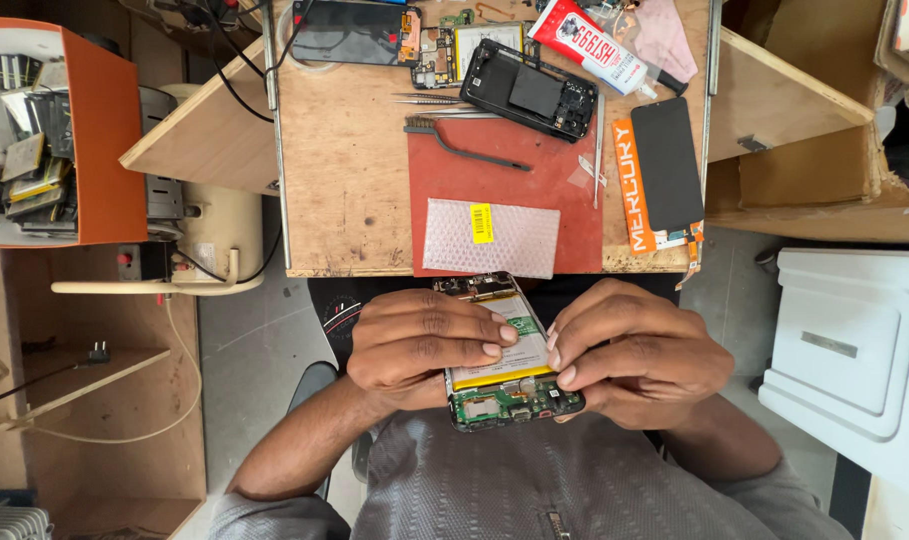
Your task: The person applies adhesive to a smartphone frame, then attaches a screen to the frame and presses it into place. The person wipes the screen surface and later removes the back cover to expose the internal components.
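An opened phone [504, 385] with its back off lies in both my hands over my lap, showing a pale battery and green circuit boards at top and bottom. My left hand [424, 345] wraps its left side, fingers lying across the battery. My right hand [639, 355] grips the right edge, fingertips pressing on the battery's right side.
Ahead is a wooden bench [344, 170] with a red mat [534, 190], a bubble-wrap pouch [489, 237], a brush [464, 145], tweezers [434, 98], a phone frame [532, 90], a glue tube [594, 45] and a black screen [666, 165]. An orange bin [99, 130] stands left, a white box [854, 345] right.
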